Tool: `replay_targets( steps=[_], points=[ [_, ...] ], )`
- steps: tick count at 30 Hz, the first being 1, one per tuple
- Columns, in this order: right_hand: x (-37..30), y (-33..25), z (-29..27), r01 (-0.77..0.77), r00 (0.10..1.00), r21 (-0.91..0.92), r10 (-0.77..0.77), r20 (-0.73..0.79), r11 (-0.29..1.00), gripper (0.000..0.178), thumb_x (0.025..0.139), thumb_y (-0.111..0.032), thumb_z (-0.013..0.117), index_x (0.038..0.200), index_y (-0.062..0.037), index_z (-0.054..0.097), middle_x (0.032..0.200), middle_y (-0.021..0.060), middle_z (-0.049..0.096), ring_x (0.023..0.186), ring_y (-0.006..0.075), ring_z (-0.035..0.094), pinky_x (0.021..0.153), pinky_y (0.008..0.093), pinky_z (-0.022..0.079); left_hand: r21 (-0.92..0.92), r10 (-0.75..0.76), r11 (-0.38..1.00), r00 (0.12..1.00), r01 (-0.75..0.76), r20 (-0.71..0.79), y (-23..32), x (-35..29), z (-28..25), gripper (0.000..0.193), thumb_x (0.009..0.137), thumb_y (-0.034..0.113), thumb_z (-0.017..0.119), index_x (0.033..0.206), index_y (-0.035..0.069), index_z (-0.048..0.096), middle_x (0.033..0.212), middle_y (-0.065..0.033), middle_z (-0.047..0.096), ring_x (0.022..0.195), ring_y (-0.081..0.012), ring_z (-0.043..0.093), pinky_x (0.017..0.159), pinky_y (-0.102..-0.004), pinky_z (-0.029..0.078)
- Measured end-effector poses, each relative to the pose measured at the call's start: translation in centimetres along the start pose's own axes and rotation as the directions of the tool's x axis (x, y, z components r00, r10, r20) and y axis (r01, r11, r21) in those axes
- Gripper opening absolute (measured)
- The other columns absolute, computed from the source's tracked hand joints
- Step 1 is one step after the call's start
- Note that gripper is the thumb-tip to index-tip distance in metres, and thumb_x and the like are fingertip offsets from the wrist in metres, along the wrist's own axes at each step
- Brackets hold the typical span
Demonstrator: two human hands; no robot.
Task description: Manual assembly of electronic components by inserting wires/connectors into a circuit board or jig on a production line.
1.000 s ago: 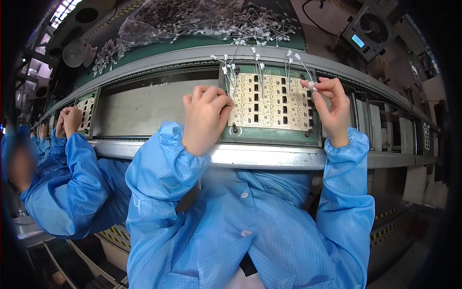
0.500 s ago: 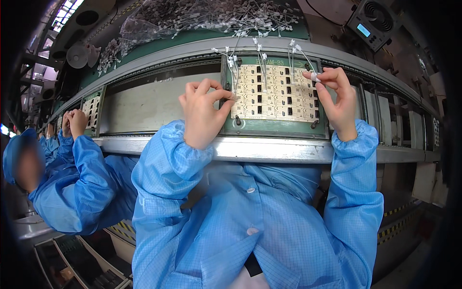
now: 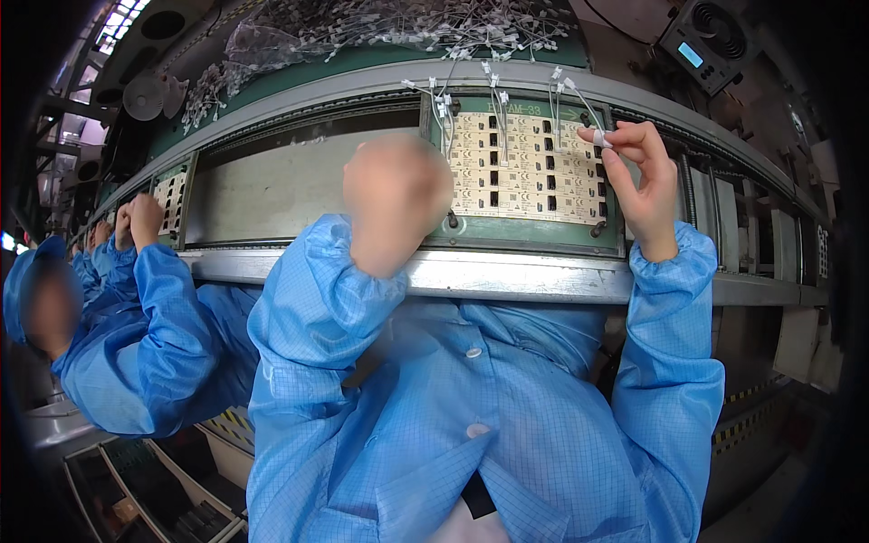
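A panel of cream circuit boards (image 3: pixel 527 187) with black parts lies in a green carrier (image 3: pixel 507 233) in front of me. Thin leads with white connectors (image 3: pixel 497 90) stand up from its far side and reach past the carrier's edge. My left hand (image 3: pixel 394 206) is over the panel's left edge; its fingers are blurred, so what they hold does not show. At the far right corner, my right hand (image 3: pixel 652 181) has thumb and index finger closed at the lower end of a white lead (image 3: pixel 585 101). A white band wraps that index finger.
A metal rail (image 3: pixel 516 276) runs along the near side of the conveyor. Beyond it, a heap of white-connector leads (image 3: pixel 434 32) lies on a green surface. A device with a lit display (image 3: pixel 692 50) stands far right. Another person (image 3: pixel 149 353) works at left beside another panel (image 3: pixel 169 199).
My left hand has shifted slightly up and right, and its fingers have become blurred. The right hand stays at the same corner. The carrier appears slightly higher and further right in the picture.
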State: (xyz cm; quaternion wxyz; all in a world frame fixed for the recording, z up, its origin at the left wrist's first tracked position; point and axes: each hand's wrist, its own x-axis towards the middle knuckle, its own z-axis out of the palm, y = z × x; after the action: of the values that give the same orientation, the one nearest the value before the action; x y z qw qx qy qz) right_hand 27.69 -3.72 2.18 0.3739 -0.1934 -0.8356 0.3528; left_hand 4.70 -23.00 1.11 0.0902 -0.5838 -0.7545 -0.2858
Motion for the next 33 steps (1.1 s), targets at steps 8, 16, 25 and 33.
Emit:
replay_targets(
  steps=[8, 16, 25, 33],
  points=[
    [-0.1, -0.3, -0.3, -0.015, 1.0, 0.008, 0.015, -0.013, 1.0, 0.014, 0.092, -0.003, 0.058, 0.105, -0.0009, 0.055, 0.104, 0.0121, 0.075, 0.101, 0.0147, 0.064, 0.108, 0.0377, 0.036, 0.011, 0.154, 0.988, 0.985, -0.155, 0.078, -0.5, 0.2, -0.9, 0.01, 0.073, 0.013, 0.074, 0.083, 0.014, 0.076, 0.097, 0.0011, 0.061, 0.101, -0.0262, 0.05, 0.086, -0.0412, 0.036],
    [-0.6, -1.1, 0.0, -0.122, 0.992, 0.053, 0.123, -0.01, 0.991, 0.007, 0.096, -0.001, 0.057, 0.099, 0.0008, 0.05, 0.105, 0.0157, 0.074, 0.094, 0.0093, 0.067, 0.09, 0.0255, 0.047, -0.035, 0.011, 0.999, 0.977, -0.003, 0.211, -3.0, 7.4, -0.8, 0.012, 0.081, 0.026, 0.072, 0.086, 0.016, 0.075, 0.097, -0.0042, 0.066, 0.099, -0.0306, 0.058, 0.084, -0.0445, 0.043],
    [-1.0, -1.0, 1.0, -0.157, 0.987, -0.091, 0.158, 0.009, 0.983, 0.007, 0.096, -0.002, 0.058, 0.097, 0.0008, 0.051, 0.101, 0.0148, 0.075, 0.083, 0.0186, 0.073, 0.09, 0.0348, 0.05, 0.282, -0.22, 0.951, 0.915, 0.125, 0.338, -3.3, 12.5, 4.1, 0.022, 0.078, 0.022, 0.069, 0.094, 0.008, 0.072, 0.098, -0.0113, 0.073, 0.097, -0.0328, 0.068, 0.082, -0.0494, 0.049],
    [-0.5, -0.2, 1.7, 0.039, 0.998, -0.384, -0.019, 0.055, 0.923, 0.007, 0.08, -0.009, 0.073, 0.083, -0.0055, 0.068, 0.08, 0.0026, 0.059, 0.085, 0.0206, 0.055, 0.081, 0.0335, 0.036, -0.304, -0.147, 0.944, 0.988, 0.129, -0.037, -2.9, 11.7, 2.6, 0.015, 0.088, 0.018, 0.061, 0.098, 0.008, 0.064, 0.081, -0.0135, 0.07, 0.076, -0.0353, 0.068, 0.068, -0.0449, 0.052]
  ],
)
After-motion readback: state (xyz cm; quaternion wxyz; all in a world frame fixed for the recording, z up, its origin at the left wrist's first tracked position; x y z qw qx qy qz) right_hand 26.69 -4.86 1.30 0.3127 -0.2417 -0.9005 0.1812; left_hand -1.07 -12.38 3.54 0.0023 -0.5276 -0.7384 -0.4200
